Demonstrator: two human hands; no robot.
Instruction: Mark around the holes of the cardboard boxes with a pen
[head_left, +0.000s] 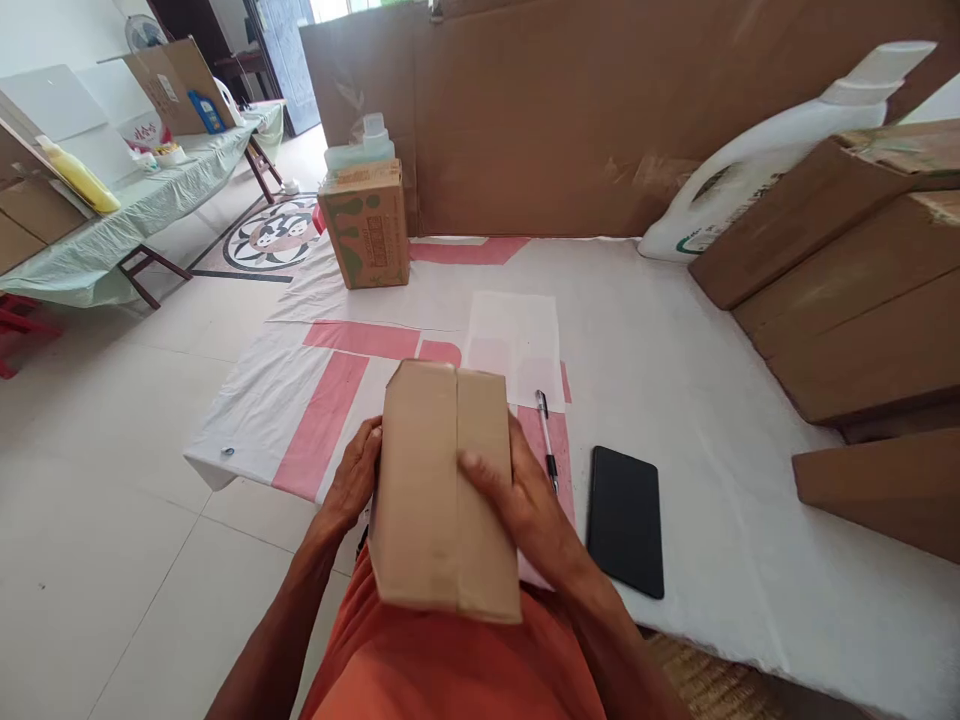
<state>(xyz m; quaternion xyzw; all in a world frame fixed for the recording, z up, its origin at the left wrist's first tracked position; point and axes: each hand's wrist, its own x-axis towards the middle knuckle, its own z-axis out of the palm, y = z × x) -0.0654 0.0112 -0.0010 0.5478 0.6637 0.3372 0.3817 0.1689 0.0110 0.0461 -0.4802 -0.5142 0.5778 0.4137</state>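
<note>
A small closed cardboard box [416, 480], with a seam along its upper face, is held close to my body at the table's front edge. My left hand [352, 475] presses against its left side, the fingers partly hidden behind it. Around the right side wraps my right hand [538, 515], its thumb lying on the upper face near the seam. Just beyond the box is a thin white sheet [514, 325]. A pen [547, 440] rests beside my right hand, and a black tablet-like slab [625, 522] lies further right.
The table [720, 400] has a white and pink cover. A printed carton [371, 235] stands at the back left, before a pale green jug [360, 152]. A tall cardboard panel [525, 120] closes the back. A white jug [757, 160] and cardboard boxes [862, 290] line the right.
</note>
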